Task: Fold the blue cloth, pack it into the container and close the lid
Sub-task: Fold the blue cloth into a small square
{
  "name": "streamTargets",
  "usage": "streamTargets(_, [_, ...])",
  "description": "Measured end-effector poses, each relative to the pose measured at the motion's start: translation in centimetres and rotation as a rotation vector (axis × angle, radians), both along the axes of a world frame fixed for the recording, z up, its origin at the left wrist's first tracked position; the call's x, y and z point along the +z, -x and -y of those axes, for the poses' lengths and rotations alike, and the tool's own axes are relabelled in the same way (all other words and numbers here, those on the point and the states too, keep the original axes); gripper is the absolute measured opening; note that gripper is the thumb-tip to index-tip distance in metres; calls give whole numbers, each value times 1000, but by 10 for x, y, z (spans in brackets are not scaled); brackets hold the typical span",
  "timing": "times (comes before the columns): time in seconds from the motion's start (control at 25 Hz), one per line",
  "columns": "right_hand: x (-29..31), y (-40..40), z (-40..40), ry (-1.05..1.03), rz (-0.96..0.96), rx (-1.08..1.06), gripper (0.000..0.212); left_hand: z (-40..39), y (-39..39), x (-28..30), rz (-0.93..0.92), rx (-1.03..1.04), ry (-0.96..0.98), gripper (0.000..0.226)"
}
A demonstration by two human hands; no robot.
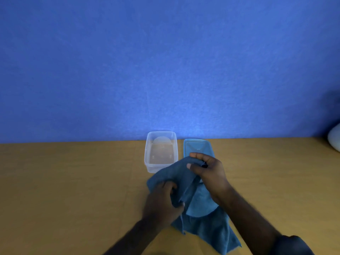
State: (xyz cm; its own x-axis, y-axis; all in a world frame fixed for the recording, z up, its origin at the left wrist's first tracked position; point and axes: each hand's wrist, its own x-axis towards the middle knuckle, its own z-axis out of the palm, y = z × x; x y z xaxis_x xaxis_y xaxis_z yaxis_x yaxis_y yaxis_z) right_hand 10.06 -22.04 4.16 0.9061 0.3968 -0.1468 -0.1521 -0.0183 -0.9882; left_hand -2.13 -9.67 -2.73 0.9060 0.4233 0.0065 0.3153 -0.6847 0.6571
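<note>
Low in the frame's centre, the left hand (pixel 161 201) and right hand (pixel 207 170) each have their grip clamped on the blue cloth (pixel 207 225), lifting it over the worktop (pixel 73 181). Just above, the clear container (pixel 161 151) stands open, its lid (pixel 197 147) lying beside it.

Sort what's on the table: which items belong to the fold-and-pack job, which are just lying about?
Job:
- cloth, gripped by left hand and right hand
- container, open and with nothing in it
- lid, lying off the container, to its right, partly under the cloth

Lying about:
- pale object at the right edge, cut off, too little showing to identify
</note>
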Motion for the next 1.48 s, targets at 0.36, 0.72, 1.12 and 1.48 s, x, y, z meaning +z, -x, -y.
streamTargets(0.36, [12, 4, 13, 609, 496, 147, 72, -29, -14, 39, 354, 300, 351, 16])
streamTargets(0.72, [26, 10, -1, 404, 715, 193, 34, -34, -5, 95, 236, -111, 162, 21])
streamTargets(1.12, [41, -10, -2, 293, 645, 95, 29, -54, -5, 116, 442, 299, 437, 23])
streamTargets(1.48, [23, -30, 6, 473, 483, 110, 27, -64, -10, 165, 631, 269, 589, 13])
